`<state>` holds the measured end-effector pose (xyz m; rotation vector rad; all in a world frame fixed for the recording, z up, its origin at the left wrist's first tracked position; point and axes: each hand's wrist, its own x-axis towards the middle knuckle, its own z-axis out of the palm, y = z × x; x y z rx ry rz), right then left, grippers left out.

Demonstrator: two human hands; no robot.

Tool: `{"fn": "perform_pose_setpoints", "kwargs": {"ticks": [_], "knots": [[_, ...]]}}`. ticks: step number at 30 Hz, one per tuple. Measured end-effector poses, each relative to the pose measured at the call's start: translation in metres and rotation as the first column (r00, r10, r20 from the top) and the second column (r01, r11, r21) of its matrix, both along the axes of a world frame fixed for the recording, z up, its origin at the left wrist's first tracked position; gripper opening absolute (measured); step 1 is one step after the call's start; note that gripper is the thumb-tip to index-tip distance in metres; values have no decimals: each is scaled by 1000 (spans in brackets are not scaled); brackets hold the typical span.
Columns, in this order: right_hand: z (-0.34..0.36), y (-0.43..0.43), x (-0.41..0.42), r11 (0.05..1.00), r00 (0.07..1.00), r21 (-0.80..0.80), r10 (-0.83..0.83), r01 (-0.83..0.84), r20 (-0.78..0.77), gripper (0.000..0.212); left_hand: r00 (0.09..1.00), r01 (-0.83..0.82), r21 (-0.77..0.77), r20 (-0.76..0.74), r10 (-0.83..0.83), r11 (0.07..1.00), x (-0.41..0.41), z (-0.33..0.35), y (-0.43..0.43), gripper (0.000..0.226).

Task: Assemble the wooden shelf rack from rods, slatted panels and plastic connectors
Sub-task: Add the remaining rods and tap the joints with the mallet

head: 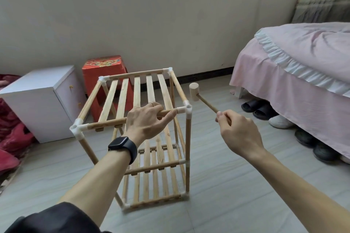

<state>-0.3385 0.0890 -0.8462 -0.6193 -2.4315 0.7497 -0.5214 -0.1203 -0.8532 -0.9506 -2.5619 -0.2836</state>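
Note:
A three-tier wooden shelf rack (141, 134) stands upright on the floor, built of rods, slatted panels and white plastic connectors. My left hand (149, 121) grips the near top rod (106, 124), close to the near right corner connector (186, 108). My right hand (237, 130) holds the thin handle of a small wooden mallet (195, 91). The mallet head hangs in the air just right of and above that corner connector. The lower slatted panels (155, 185) show below my left forearm.
A white cabinet (43, 100) and a red box (106, 75) stand behind the rack at the left. A bed with pink cover (295, 73) fills the right side, with several shoes (265, 111) under it. Red fabric (9, 138) lies at the far left.

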Motion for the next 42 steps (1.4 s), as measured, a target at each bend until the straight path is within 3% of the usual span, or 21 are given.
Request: {"fn": "perform_pose_setpoints", "kwargs": {"ticks": [4,11,15,18,22,26,29,31,33,39,42], "knots": [[-4,-4,-9,996,997,-88,6,-13,-81,36,998,53,80,25,-56,995,4,-1,-6,92],[-10,-15,-33,977,989,-193,68,-92,-129,36,983,177,211,-77,-164,961,-9,-3,-28,46],[-8,-23,-47,952,966,-207,187,-223,-181,26,989,108,254,71,-130,961,-24,-3,-51,36],[-10,-35,-58,923,939,-195,306,-332,-155,25,995,32,93,88,-40,995,-37,7,-73,38],[-14,-54,-76,916,932,-190,326,-353,-158,29,984,-125,-135,112,141,983,-39,29,-86,43],[-18,-60,-84,911,950,-279,265,-303,-166,30,950,-238,-18,206,236,971,-9,45,-57,65],[-21,-55,-79,921,970,-307,218,-242,-111,30,914,-176,-162,341,222,971,14,51,-15,82],[-19,-48,-71,934,982,-304,165,-185,-91,31,899,-181,-258,348,266,949,23,47,9,60],[-15,-39,-62,951,989,-281,102,-128,-104,32,909,-214,-259,300,289,942,27,41,21,31],[-5,-10,-43,944,992,-330,-48,9,-113,25,983,-38,-251,164,81,967,8,41,-9,23],[-6,1,-36,943,992,-332,-52,12,-113,28,989,-50,-292,119,88,955,-11,39,-45,35]]}}
